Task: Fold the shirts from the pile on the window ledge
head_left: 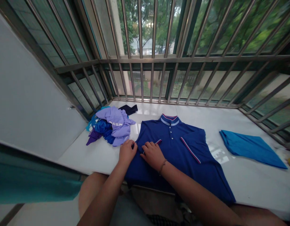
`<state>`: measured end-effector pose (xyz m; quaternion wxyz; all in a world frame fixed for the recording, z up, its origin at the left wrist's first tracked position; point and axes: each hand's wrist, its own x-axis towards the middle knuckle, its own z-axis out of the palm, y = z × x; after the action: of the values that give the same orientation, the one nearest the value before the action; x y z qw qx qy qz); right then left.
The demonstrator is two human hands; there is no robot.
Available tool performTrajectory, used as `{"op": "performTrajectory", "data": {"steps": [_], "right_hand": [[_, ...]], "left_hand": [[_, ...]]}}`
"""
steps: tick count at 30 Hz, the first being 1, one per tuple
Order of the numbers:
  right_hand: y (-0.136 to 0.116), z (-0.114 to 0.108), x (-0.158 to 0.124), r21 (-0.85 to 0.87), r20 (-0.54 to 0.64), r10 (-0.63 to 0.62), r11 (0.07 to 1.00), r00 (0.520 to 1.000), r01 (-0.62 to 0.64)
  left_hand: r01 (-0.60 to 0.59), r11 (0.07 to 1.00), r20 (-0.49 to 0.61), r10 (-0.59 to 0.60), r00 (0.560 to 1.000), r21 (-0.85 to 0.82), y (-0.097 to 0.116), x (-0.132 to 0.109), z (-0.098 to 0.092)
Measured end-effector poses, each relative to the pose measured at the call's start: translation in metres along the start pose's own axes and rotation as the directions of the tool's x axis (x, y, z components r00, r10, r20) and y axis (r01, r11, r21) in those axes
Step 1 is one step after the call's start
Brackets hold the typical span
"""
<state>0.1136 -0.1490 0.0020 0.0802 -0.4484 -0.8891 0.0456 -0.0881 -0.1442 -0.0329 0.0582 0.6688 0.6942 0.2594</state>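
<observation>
A dark blue polo shirt (175, 163) lies front up on the white sill, its striped collar toward the window and its lower part hanging over the near edge. Its right-side sleeve is folded inward over the chest. My left hand (128, 151) is closed at the shirt's left edge, pinching the fabric near the sleeve. My right hand (154, 154), with a bracelet at the wrist, rests on the shirt beside the left sleeve's striped cuff, its fingers bent; what lies under the fingertips is partly hidden.
A crumpled heap of purple and blue clothes (116, 122) lies at the left, with a black cloth (129, 109) behind it. A folded bright blue garment (250, 147) is at the right. Metal window bars (159, 59) rise behind the sill, and a teal curtain (34, 179) hangs at the lower left.
</observation>
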Motion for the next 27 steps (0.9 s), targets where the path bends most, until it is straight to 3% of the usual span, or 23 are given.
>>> {"op": "performTrajectory", "data": {"steps": [6, 9, 11, 13, 16, 19, 23, 27], "right_hand": [[-0.006, 0.01, -0.006, -0.046, -0.031, -0.036, 0.998, 0.999, 0.035], [-0.01, 0.01, -0.008, -0.026, -0.015, -0.015, 1.0, 1.0, 0.014], [-0.011, 0.01, -0.011, -0.007, -0.01, -0.016, 1.0, 1.0, 0.016], [-0.011, 0.012, -0.018, 0.022, -0.015, -0.026, 0.999, 1.0, 0.027], [-0.009, 0.018, -0.033, 0.091, -0.023, -0.024, 0.996, 0.999, 0.026], [-0.007, 0.024, -0.051, 0.175, -0.016, -0.011, 0.985, 1.0, 0.013], [-0.008, 0.026, -0.074, 0.257, 0.018, -0.026, 0.966, 1.0, 0.02], [-0.002, 0.013, -0.104, 0.301, 0.025, -0.004, 0.954, 1.0, -0.004]], "left_hand": [[0.021, 0.98, -0.06, -0.009, 0.998, 0.198, 0.011, 0.006, 0.0], [-0.147, 0.977, -0.031, 0.153, 0.988, 0.155, 0.029, 0.03, 0.011], [-0.28, 0.96, 0.055, 0.278, 0.959, 0.033, 0.042, 0.054, 0.025], [-0.314, 0.949, 0.157, 0.313, 0.936, -0.025, 0.051, 0.078, 0.041], [-0.239, 0.971, 0.233, 0.226, 0.946, 0.029, 0.054, 0.101, 0.061], [-0.14, 0.983, 0.195, 0.115, 0.974, 0.118, 0.049, 0.108, 0.073], [-0.093, 0.979, 0.186, 0.059, 0.981, 0.183, 0.044, 0.109, 0.077], [-0.088, 0.975, 0.214, 0.043, 0.976, 0.205, 0.043, 0.112, 0.076]]}}
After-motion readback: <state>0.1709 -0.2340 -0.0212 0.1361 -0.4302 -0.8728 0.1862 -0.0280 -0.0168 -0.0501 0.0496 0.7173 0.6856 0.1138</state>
